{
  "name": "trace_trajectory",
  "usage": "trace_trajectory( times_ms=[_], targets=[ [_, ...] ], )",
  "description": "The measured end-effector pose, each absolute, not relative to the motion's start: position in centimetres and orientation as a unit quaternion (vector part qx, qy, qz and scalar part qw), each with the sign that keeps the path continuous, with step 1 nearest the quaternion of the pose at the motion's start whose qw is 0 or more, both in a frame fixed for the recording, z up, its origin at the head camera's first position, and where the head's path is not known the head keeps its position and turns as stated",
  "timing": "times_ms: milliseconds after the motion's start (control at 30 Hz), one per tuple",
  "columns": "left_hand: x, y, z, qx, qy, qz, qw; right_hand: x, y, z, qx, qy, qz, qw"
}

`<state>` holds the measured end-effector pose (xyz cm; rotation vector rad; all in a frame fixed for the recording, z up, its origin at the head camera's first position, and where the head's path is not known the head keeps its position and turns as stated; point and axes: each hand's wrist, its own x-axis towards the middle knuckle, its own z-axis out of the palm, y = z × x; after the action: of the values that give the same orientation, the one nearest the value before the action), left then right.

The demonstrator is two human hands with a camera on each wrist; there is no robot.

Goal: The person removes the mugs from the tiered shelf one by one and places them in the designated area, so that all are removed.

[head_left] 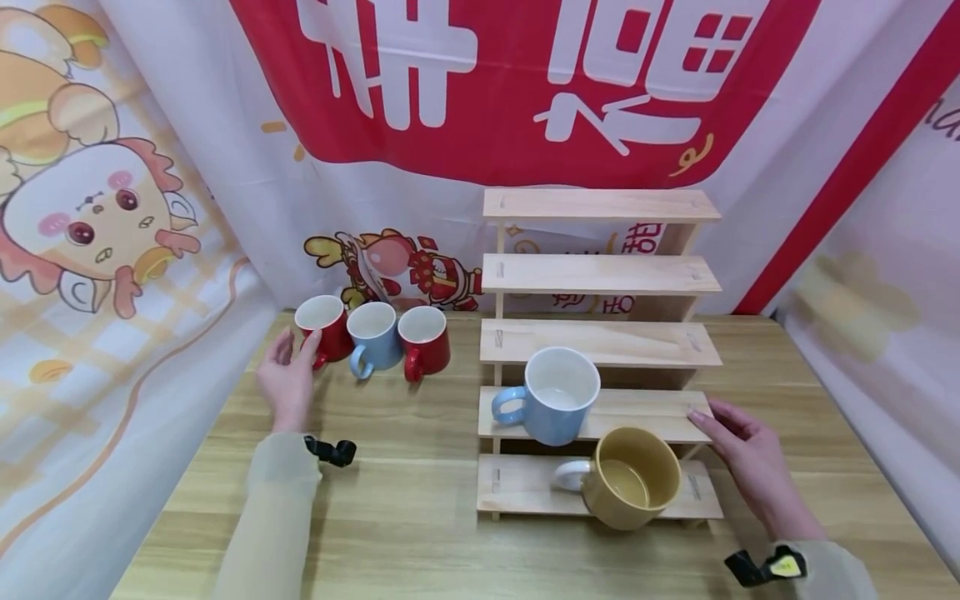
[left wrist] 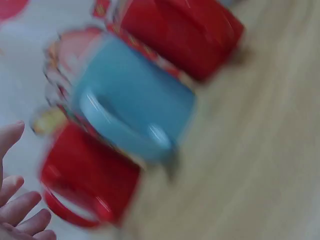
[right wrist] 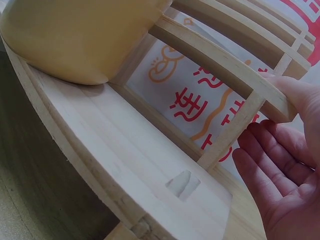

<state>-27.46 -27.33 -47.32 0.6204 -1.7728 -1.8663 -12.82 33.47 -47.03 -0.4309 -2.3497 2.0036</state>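
Note:
My left hand (head_left: 288,379) is beside the leftmost red mug (head_left: 336,337) at the back left of the table. In the left wrist view its fingers (left wrist: 22,207) are spread loosely, with a gap between them and that mug. A light blue mug (head_left: 378,343) and a second red mug (head_left: 427,346) stand in line with it. My right hand (head_left: 753,458) grips the right end of a wooden stepped rack (head_left: 652,414), thumb on top of a board and fingers below. A blue mug (head_left: 555,417) and a yellow mug (head_left: 637,487) with a white handle sit on its two lowest boards.
The rack's upper boards (head_left: 600,273) rise toward a printed cloth backdrop (head_left: 420,179). Cloth walls (head_left: 120,400) also close in the left and right sides. All the mugs and the rack stand on a wood-grain table (head_left: 405,500).

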Motion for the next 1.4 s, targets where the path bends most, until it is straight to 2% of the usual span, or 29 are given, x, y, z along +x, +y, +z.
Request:
trace_trajectory(
  times_ms=[333, 500, 633, 833, 1133, 1233, 1400],
  targets=[
    [-24.1, -20.8, -37.8, 0.045, -0.69, -0.672, 0.264, -12.8, 33.5, -46.8, -0.138, -0.74, 0.658, 0.019],
    [-21.5, -16.9, -35.9, -0.045, -0.713, -0.668, 0.211, -12.8, 33.4, -46.8, -0.13, -0.719, 0.682, 0.027],
    [-19.6, -13.9, -35.7, -0.118, -0.727, -0.661, 0.145, -12.8, 33.4, -46.8, -0.125, -0.709, 0.693, 0.029],
    [-17.4, -10.4, -36.4, -0.183, -0.745, -0.638, 0.061, -12.9, 33.4, -46.8, -0.13, -0.706, 0.696, 0.027],
    [-16.0, -7.5, -38.8, -0.196, -0.755, -0.624, -0.037, -12.9, 33.5, -47.0, -0.135, -0.706, 0.695, 0.02],
    [-15.9, -7.1, -39.4, -0.184, -0.759, -0.623, -0.05, -12.8, 33.4, -47.0, -0.134, -0.706, 0.695, 0.02],
    [-15.7, -6.7, -40.1, -0.173, -0.769, -0.614, -0.035, -12.8, 33.3, -47.2, -0.122, -0.699, 0.704, 0.026]
  ],
)
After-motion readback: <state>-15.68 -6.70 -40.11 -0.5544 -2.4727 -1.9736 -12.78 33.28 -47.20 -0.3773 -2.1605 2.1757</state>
